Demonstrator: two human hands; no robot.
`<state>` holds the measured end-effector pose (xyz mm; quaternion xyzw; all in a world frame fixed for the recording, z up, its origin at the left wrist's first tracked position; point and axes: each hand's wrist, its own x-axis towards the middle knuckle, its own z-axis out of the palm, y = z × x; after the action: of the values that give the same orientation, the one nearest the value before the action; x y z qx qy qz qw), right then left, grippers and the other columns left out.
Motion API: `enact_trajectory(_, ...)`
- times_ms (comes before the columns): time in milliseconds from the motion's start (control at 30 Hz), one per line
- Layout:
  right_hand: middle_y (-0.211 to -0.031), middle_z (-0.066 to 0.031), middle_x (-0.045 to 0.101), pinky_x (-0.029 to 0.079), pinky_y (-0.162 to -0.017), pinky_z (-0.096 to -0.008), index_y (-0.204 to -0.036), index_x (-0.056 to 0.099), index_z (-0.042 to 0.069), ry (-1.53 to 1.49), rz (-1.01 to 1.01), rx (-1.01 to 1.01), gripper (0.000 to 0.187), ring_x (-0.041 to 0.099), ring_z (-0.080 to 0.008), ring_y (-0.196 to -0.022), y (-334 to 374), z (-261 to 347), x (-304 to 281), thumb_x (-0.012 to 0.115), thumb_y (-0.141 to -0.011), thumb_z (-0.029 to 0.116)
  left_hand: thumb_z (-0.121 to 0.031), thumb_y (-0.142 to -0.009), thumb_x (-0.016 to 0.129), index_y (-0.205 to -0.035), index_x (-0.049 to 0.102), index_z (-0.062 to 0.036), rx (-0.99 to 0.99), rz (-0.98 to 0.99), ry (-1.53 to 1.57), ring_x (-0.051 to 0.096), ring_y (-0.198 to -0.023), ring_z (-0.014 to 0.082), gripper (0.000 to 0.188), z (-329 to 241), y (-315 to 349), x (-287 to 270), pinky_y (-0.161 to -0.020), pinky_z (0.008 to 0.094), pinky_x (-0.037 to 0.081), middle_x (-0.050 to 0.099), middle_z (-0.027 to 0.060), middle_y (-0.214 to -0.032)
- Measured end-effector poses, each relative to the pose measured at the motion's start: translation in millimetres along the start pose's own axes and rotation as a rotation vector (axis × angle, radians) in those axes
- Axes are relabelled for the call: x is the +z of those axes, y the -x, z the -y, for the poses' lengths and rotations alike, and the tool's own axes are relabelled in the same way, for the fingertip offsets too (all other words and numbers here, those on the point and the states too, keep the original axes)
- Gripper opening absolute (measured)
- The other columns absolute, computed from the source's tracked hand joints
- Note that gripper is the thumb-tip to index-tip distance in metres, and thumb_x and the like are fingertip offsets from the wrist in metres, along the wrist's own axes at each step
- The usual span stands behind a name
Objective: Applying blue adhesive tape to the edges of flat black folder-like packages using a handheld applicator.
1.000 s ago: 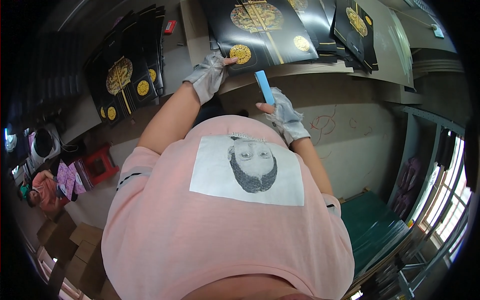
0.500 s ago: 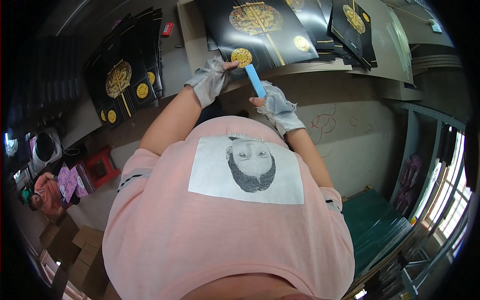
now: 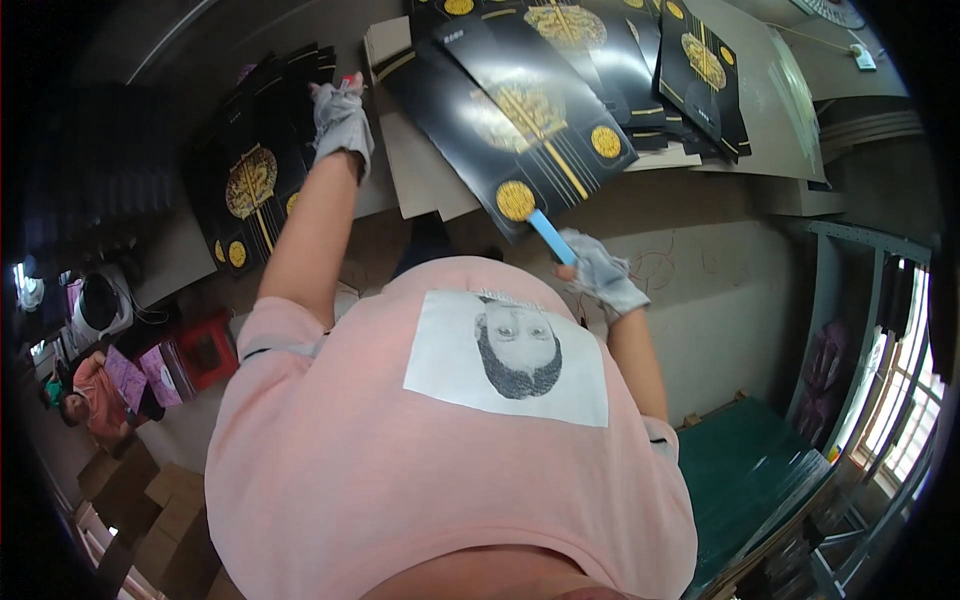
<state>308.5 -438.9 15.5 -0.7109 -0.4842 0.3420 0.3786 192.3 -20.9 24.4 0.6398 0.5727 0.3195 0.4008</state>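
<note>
My left hand (image 3: 342, 122), in a worn grey-white fingerless glove, is stretched out over the table at the far left. Its fingertips are apart at a small red box (image 3: 351, 79), partly covering it; no firm grip shows. My right hand (image 3: 600, 272), gloved the same way, is closed around a flat light-blue strip (image 3: 552, 238). The strip's far end meets the near edge of a glossy black printed sheet (image 3: 455, 100) with gold discs. That sheet lies askew on the pile, its near corner jutting past the table edge.
More black printed sheets (image 3: 704, 62) lie at the back right; another stack (image 3: 250, 182) is left of my left hand. Grey board (image 3: 400, 170) shows under the pile. Far left, a person (image 3: 95, 390) is near a red stool (image 3: 207, 350) and cardboard boxes (image 3: 175, 520). A green-topped surface (image 3: 745, 470) stands at right.
My left hand has left the sheet and moved left to the red box. The top sheet now lies turned and nearer to me. My right hand, still holding the blue strip, appears nearer and further right.
</note>
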Motion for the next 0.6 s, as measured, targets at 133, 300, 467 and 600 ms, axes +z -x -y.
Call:
enact_trajectory(133,-0.077,-0.0112,0.053,0.043,-0.067,-0.0327,-0.090,0.055,0.000,-0.073,0.176,0.112,0.034,0.051,-0.0264,-0.071,17,3,-14,0.069,-0.066,0.021,-0.059,-0.084,0.046,-0.131,0.035,0.0044,0.423,0.319,-0.582,0.041,-0.121,0.0357,0.080,34,-94,30,-0.099,0.0375,0.036,0.042,0.0256,-0.130)
enact_trajectory(300,-0.085,-0.0073,0.057,0.046,-0.070,-0.0284,-0.110,0.051,-0.003,-0.768,0.036,0.504,0.052,0.056,-0.0167,-0.074,32,8,-6,0.067,-0.064,0.015,-0.063,-0.085,0.036,-0.132,0.036,0.0025,0.433,0.626,-0.699,0.031,-0.130,0.0338,0.081,-9,-55,86,-0.107,0.0372,0.026,0.033,0.0229,-0.139)
enact_trajectory(467,-0.085,-0.0087,0.057,0.045,-0.068,-0.0291,-0.109,0.051,-0.004,-0.862,-0.173,0.546,0.053,0.055,-0.0186,-0.075,47,12,-3,0.065,-0.062,0.015,-0.060,-0.082,0.047,-0.127,0.046,-0.0035,0.458,1.002,-1.029,0.035,-0.128,0.0336,0.072,-68,-38,64,-0.104,0.0388,0.029,0.043,0.0194,-0.132)
enact_trajectory(600,-0.081,-0.0090,0.057,0.045,-0.069,-0.0297,-0.106,0.051,-0.004,-0.929,-0.368,0.473,0.050,0.056,-0.0194,-0.075,51,23,-12,0.064,-0.062,0.017,-0.044,-0.080,0.060,-0.119,0.056,-0.0122,-0.139,0.872,-0.029,0.058,-0.088,0.0198,0.050,-29,-50,31,-0.079,0.0316,0.046,0.057,0.0077,-0.116)
